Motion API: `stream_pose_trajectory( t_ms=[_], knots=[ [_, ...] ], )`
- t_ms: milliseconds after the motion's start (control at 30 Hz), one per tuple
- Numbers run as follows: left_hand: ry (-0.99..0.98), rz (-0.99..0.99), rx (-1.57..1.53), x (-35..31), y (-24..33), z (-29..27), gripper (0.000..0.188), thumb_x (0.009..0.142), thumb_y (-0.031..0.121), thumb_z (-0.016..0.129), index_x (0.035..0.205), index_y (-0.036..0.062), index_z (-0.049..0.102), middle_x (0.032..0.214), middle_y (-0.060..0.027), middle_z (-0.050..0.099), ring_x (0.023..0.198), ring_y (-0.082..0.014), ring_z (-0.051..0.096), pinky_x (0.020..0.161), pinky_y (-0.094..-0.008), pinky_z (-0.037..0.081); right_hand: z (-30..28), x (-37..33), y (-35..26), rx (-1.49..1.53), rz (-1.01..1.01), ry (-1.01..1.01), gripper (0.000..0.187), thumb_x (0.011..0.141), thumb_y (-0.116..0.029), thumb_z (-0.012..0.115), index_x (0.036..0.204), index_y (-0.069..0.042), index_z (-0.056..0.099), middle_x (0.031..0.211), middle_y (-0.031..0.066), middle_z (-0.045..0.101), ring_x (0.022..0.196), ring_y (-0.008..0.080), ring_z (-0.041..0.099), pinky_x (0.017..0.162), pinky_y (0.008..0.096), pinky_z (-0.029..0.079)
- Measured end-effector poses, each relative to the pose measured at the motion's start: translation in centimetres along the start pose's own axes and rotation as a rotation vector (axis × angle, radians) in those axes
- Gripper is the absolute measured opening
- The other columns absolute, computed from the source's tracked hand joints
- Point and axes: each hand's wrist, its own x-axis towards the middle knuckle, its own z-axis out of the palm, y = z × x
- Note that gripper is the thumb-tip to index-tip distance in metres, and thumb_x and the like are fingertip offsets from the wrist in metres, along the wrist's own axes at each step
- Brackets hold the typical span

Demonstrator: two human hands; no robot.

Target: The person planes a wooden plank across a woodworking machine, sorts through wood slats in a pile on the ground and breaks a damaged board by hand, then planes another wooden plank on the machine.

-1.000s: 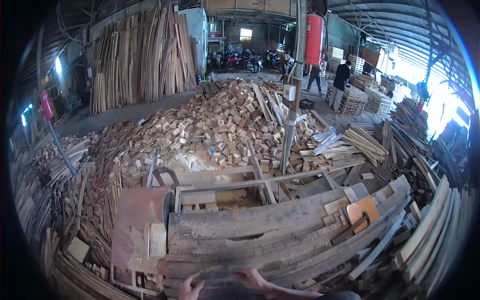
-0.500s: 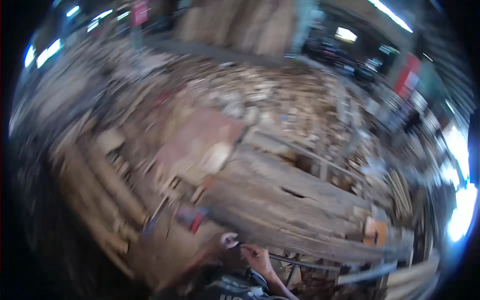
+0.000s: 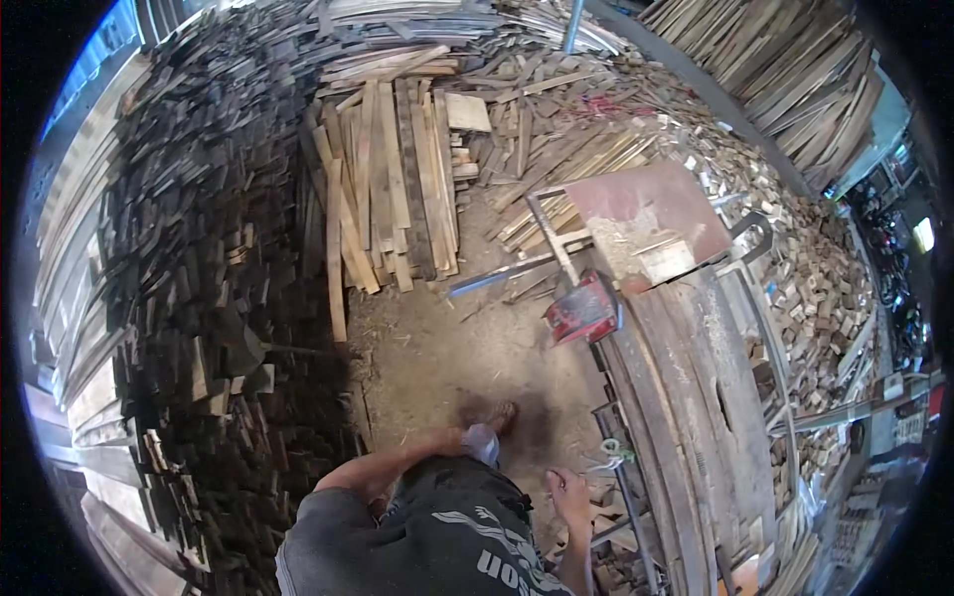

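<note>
My left hand is at my waist, pale as if covered by a glove or cloth; its fingers do not show clearly. Below and right of centre, my bare right hand hangs with its fingers curled in, and nothing shows in them. It is nearest to the metal edge of a long bench of worn wooden planks, apart from it. A green and silver fitting sits on that edge. Farther along, a red metal box-like part adjoins a reddish board strewn with sawdust.
Dark stacked wood pieces fill the left side. Long pale planks lie ahead on the sawdust-covered floor. Small wood blocks are heaped beyond the bench. A blue bar reaches out low by the red part.
My view has swung left and steadied from a blur. The bench now runs along my right, and the dark wood stack has come into view. Both hands remain low near my body.
</note>
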Motion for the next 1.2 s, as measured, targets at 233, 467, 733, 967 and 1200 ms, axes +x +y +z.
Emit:
stream_pose_trajectory(
  t_ms=[233, 467, 733, 967, 1200],
  knots=[
    [-0.011, -0.038, -0.102, -4.5, -6.6, -0.2, 0.040, 0.090, 0.041, 0.066, 0.114, 0.0083, 0.069, 0.105, -0.0181, 0.070, 0.100, -0.0367, 0.065, 0.086, -0.0457, 0.051, 8.2, 0.7, 0.4, -0.048, 0.134, -0.177, 0.033, 0.092, -0.026, 0.065, 0.116, -0.004, 0.068, 0.085, 0.0172, 0.072, 0.074, 0.0297, 0.070, 0.069, 0.0400, 0.053],
    [-0.129, -0.029, -0.232, -6.6, -14.3, -5.3, 0.040, 0.090, 0.036, 0.066, 0.117, 0.0064, 0.066, 0.107, -0.0180, 0.069, 0.103, -0.0336, 0.064, 0.087, -0.0439, 0.051, 12.9, 9.0, -5.6, -0.265, 0.010, -0.438, 0.040, 0.094, -0.037, 0.057, 0.123, -0.011, 0.066, 0.108, 0.0208, 0.070, 0.103, 0.0392, 0.066, 0.089, 0.0482, 0.051],
    [-0.135, -0.110, -0.351, -9.6, -26.4, -20.3, 0.042, 0.090, 0.032, 0.066, 0.123, 0.0066, 0.063, 0.114, -0.0170, 0.069, 0.107, -0.0295, 0.063, 0.088, -0.0416, 0.051, 25.1, 22.3, -9.3, -0.264, -0.079, -0.690, 0.034, 0.091, -0.031, 0.058, 0.117, -0.011, 0.067, 0.106, 0.0198, 0.069, 0.101, 0.0413, 0.065, 0.087, 0.0494, 0.051],
    [-0.109, -0.145, -0.460, -9.8, -30.5, -29.4, 0.045, 0.089, 0.029, 0.066, 0.129, 0.0069, 0.060, 0.119, -0.0161, 0.068, 0.110, -0.0259, 0.063, 0.089, -0.0395, 0.050, 30.9, 33.1, -18.1, -0.197, -0.276, -0.612, 0.027, 0.086, -0.016, 0.059, 0.112, -0.010, 0.065, 0.113, 0.0161, 0.061, 0.106, 0.0365, 0.059, 0.085, 0.0475, 0.051],
    [-0.066, -0.211, -0.106, -7.1, -31.7, -39.1, 0.030, 0.094, 0.019, 0.059, 0.115, -0.0009, 0.065, 0.100, -0.0135, 0.070, 0.088, -0.0196, 0.064, 0.075, -0.0354, 0.051, 34.4, 44.6, -21.1, 0.207, 0.112, -0.661, 0.022, 0.086, -0.020, 0.058, 0.104, -0.010, 0.066, 0.105, 0.0201, 0.061, 0.103, 0.0375, 0.059, 0.085, 0.0448, 0.050]
  ],
)
